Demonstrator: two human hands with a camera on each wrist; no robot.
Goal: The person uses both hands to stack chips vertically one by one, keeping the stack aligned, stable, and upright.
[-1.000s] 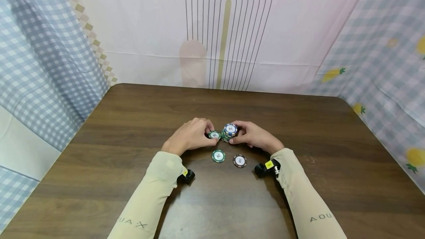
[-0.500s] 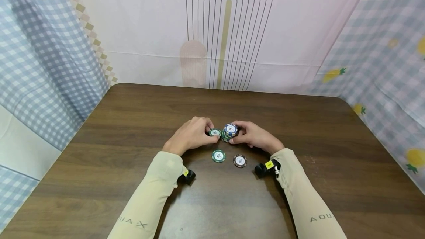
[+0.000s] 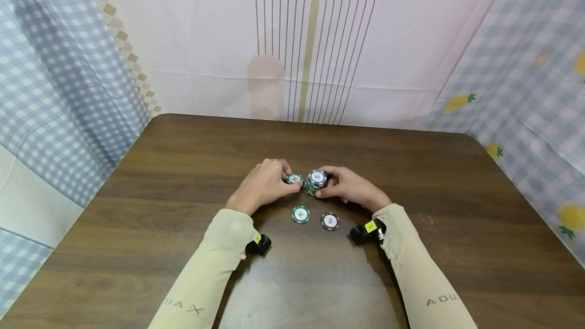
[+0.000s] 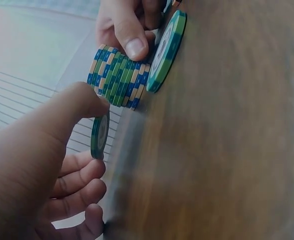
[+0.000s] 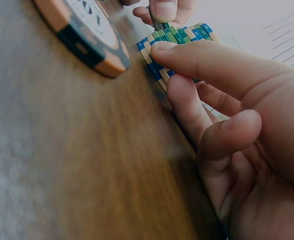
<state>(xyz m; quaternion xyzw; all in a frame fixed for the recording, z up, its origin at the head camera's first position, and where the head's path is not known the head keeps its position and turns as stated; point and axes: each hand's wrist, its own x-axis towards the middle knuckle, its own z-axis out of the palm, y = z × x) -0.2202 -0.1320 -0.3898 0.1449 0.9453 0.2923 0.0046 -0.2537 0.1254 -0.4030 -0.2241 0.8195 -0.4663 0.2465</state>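
Note:
A stack of poker chips [image 3: 316,180] stands upright on the table, blue-and-cream at top and bottom with green ones between. My right hand [image 3: 353,187] grips it, thumb on the near side and a finger behind. Just left of the stack, my left hand [image 3: 262,184] pinches a green poker chip [image 3: 294,178] by its edges between thumb and fingers. In the left wrist view, this held chip [image 4: 101,134] is lifted off the wood, beside the stack's upper part. A second green chip [image 3: 300,214] and a black-and-orange chip [image 3: 330,221] lie flat nearer to me.
The brown wooden table [image 3: 292,278] runs to a patterned white cloth [image 3: 205,29] at the back. Checked cloths hang at both sides. A black wrist camera sits on each sleeve, low over the table.
My left hand has shifted slightly away from me and up with the pinched green chip. The right hand, the stack and the two loose chips stay where they were.

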